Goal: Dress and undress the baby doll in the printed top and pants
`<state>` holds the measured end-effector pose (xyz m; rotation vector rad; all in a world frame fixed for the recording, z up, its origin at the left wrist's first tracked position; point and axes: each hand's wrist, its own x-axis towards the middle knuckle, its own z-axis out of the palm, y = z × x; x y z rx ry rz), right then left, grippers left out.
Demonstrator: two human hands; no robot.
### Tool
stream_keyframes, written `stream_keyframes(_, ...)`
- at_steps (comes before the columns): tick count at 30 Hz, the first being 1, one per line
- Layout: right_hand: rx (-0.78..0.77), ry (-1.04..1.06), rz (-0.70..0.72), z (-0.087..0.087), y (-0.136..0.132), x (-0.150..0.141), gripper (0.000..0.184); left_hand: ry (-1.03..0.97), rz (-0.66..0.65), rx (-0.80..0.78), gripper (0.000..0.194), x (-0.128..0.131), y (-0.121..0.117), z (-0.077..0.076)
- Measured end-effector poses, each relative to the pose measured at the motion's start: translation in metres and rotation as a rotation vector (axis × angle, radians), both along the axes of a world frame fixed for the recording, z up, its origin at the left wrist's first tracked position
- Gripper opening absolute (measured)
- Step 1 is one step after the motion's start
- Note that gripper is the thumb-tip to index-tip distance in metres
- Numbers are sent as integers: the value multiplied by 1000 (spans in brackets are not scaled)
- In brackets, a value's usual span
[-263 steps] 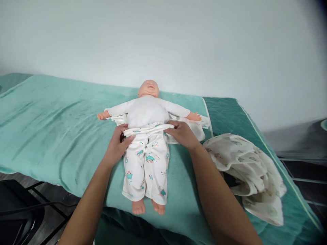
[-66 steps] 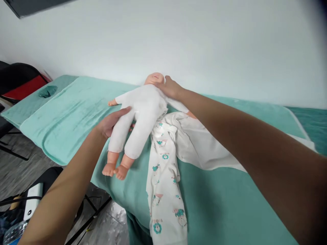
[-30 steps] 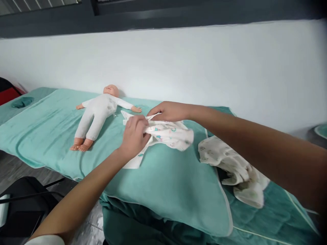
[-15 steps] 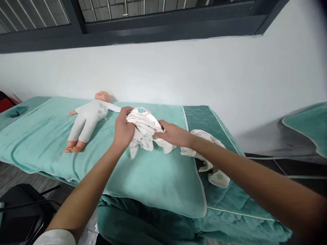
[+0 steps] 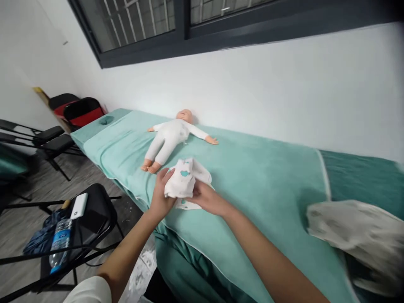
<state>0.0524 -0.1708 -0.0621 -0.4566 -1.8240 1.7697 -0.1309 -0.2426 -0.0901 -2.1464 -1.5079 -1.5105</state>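
Note:
Between my two hands is a small white baby garment point(image 5: 180, 179) with a green print, bunched up above the bed. My left hand point(image 5: 162, 191) grips its left edge, fingers closed round the cloth. My right hand point(image 5: 205, 197) pinches it from the lower right, with its fingertips partly hidden by the fabric. Just beyond the garment lies a baby doll point(image 5: 172, 134) on its back in a white suit, arms spread and feet towards me. Part of the cloth hangs below my hands, close to the green bed cover point(image 5: 252, 176).
Other pale printed clothing point(image 5: 356, 235) lies blurred at the bed's right end. A black chair point(image 5: 94, 206) at the left holds a water bottle point(image 5: 61, 242) and a white phone-like object point(image 5: 79, 206). More folding chairs point(image 5: 83, 111) stand behind. A wall runs along the bed's far side.
My view has swung left, bringing the chairs into sight. Both hands have drawn closer together and nearer to me, and the garment, spread out before, is now bunched between them near the doll's feet.

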Motion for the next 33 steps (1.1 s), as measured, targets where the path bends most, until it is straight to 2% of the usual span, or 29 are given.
stream_keyframes(1,22,-21,82,-4,-2,-6,62,19,9,-9,64,-20,-12,-2)
stream_keyframes(3,49,-63,147,-16,-2,-12,54,46,91,-35,55,-61,-38,-5)
stream_keyframes(6,-6,-146,80,-37,5,-11,48,-27,436,-13,41,-130,-72,-12)
stream_keyframes(9,-93,-225,-6,-51,12,-8,51,-186,852,-10,43,-207,-97,-25)
stream_keyframes(11,-132,-252,-19,-54,14,-6,53,-237,1122,-156,49,-253,-112,-36)
stream_keyframes(14,-150,-272,-18,-53,12,-5,51,-287,1224,-325,50,-298,-131,-52)
stream_keyframes(18,-130,-309,-22,-51,8,-3,46,-276,1315,-553,54,-316,-158,-69)
stream_keyframes(21,-114,-332,-32,-49,6,-3,45,-76,1352,-682,56,-323,-178,-77)
stream_keyframes(24,-77,-352,-19,-47,3,-4,41,93,1265,-834,54,-331,-193,-85)
stream_keyframes(27,5,-375,5,-46,-1,-6,33,117,1147,-1025,51,-332,-204,-102)
stream_keyframes(29,67,-376,18,-47,-3,-6,28,96,1127,-1059,55,-328,-210,-116)
stream_keyframes(33,132,-371,29,-51,-5,-8,26,51,1217,-1028,57,-319,-210,-140)
